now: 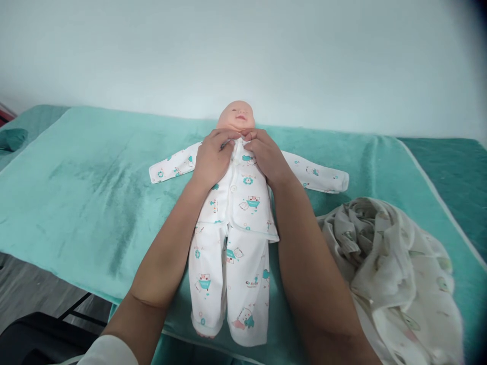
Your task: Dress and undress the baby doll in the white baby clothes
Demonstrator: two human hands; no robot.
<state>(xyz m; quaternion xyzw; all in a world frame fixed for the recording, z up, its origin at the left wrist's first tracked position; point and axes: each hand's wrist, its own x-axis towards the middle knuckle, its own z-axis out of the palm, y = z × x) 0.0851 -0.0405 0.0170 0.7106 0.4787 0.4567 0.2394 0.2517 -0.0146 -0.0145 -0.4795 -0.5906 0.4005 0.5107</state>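
Note:
A baby doll (240, 117) lies on its back, its head toward the wall. It wears a white printed baby jacket (249, 195) with long sleeves spread to both sides and matching pants (249, 284). At the jacket's collar, just under the doll's chin, my left hand (215, 154) and my right hand (266, 154) nearly meet. Both hands have fingers bent and closed on the neckline cloth. Part of the collar is hidden by my fingers. Below them the front edges meet down the middle, over the top of the pants.
The doll rests on a teal plush cover (76, 203) over a bed or table against a pale wall (243, 50). A crumpled white printed cloth (395, 268) lies beside my right forearm. A black chair-like object (41, 337) stands at the lower left, on a grey floor.

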